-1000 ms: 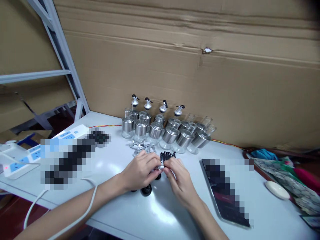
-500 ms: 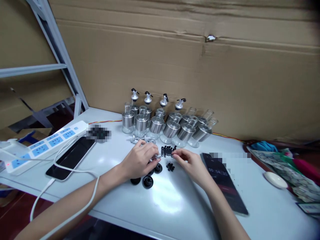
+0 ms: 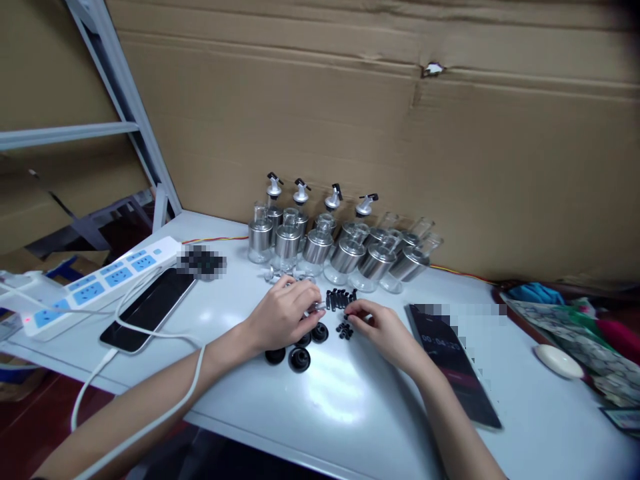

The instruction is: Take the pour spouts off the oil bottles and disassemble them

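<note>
My left hand point(image 3: 287, 313) is closed round a small silver pourer spout point(image 3: 317, 307), mostly hidden by the fingers. My right hand point(image 3: 377, 328) pinches a tiny black part point(image 3: 346, 318), its fingertips just above a small pile of black pieces point(image 3: 345, 331). A row of black levers point(image 3: 341, 299) lies between the hands and the bottles. Round black stoppers point(image 3: 300, 359) rest under and in front of my left hand. Behind it lie more silver spouts point(image 3: 273, 274).
Several glass bottles with steel sleeves point(image 3: 349, 256) stand at the back; some carry pourers point(image 3: 333, 197). A power strip point(image 3: 103, 287) and a phone point(image 3: 150, 310) are at left. At right lie a phone showing a timer point(image 3: 453, 367) and a white oval object point(image 3: 559, 361).
My right hand has moved from the end of the lever row down to the small black pieces. My left hand keeps hold of the spout. The view has shifted slightly.
</note>
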Tool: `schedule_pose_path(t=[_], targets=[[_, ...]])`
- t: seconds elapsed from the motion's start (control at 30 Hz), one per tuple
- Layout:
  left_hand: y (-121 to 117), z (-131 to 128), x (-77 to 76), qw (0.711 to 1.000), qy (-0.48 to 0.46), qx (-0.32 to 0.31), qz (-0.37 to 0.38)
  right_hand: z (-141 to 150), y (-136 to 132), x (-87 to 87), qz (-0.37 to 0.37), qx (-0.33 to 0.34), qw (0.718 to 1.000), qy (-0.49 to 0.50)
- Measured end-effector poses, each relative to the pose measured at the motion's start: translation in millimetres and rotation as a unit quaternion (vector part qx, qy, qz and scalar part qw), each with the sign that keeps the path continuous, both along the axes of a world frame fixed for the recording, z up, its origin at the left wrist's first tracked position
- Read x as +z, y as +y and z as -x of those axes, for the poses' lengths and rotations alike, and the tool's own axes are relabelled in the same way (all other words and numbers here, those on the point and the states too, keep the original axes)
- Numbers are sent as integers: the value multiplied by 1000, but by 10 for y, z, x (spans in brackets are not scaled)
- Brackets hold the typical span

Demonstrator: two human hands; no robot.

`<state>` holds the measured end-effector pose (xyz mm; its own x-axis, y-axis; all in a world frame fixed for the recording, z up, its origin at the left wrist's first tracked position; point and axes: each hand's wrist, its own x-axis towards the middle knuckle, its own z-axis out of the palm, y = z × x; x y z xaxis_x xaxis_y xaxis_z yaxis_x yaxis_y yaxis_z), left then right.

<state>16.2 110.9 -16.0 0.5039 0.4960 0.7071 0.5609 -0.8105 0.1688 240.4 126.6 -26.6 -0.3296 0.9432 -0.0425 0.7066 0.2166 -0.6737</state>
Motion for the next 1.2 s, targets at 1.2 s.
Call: schedule_pose_path(t=[1.2], targets=[[13, -4, -36, 1000, 15, -6, 10, -35, 2, -29, -69, 51, 994, -64]])
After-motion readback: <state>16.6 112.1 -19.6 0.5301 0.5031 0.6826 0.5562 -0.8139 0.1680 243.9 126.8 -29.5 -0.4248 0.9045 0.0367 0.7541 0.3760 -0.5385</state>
